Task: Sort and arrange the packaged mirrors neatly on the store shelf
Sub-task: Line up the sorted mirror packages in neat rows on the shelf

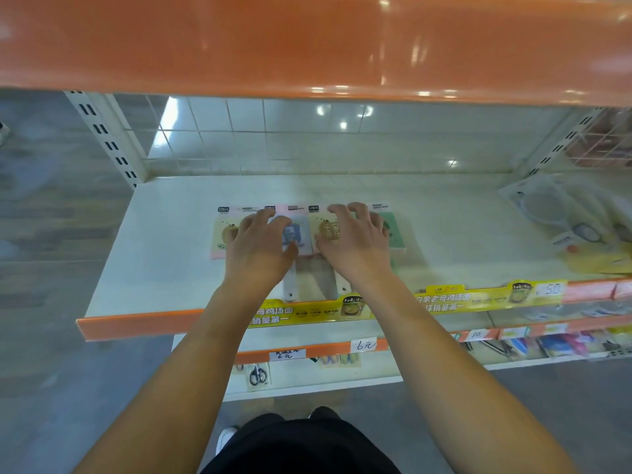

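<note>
A white store shelf [164, 234] with an orange front lip carries four packaged mirrors [396, 230] side by side in a row near its middle. The left hand [261, 246] and right hand [354, 239] lie on them, fingers spread and pressing flat, gripping nothing. This looks like the squaring-up step; next, nudge the edges flush.

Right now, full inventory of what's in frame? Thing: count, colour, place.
Packaged mirrors: four in a row, pink, blue, yellow, green, mid shelf, under the hands.
Shelf: one, white, orange front edge.
Upper shelf: one, orange, overhead.
Yellow promo strip: on shelf front edge, right.
Clear-packed goods: count unclear, far right.
Price tags: handwritten, white, lower shelf edge.
Scissors: one, black, lower shelf.
Left hand: on the left mirrors.
Right hand: on the right mirrors.
</note>
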A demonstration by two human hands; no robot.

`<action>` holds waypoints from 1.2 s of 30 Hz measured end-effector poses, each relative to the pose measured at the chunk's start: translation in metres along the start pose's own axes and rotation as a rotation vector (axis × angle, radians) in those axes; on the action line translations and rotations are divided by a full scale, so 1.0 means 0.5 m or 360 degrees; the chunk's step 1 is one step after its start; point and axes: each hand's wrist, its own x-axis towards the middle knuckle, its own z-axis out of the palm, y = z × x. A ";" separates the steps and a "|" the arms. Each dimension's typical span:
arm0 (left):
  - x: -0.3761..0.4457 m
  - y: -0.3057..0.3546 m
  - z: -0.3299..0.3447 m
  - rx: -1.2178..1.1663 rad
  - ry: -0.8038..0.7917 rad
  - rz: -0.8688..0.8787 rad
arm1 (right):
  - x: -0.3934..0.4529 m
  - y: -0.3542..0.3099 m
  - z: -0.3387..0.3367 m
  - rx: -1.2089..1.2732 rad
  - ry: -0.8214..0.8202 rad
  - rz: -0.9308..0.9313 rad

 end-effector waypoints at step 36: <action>-0.082 -0.322 -0.124 -0.0029 0.0146 -0.0434 | -0.055 -0.332 0.196 -0.0171 -0.0260 -0.0336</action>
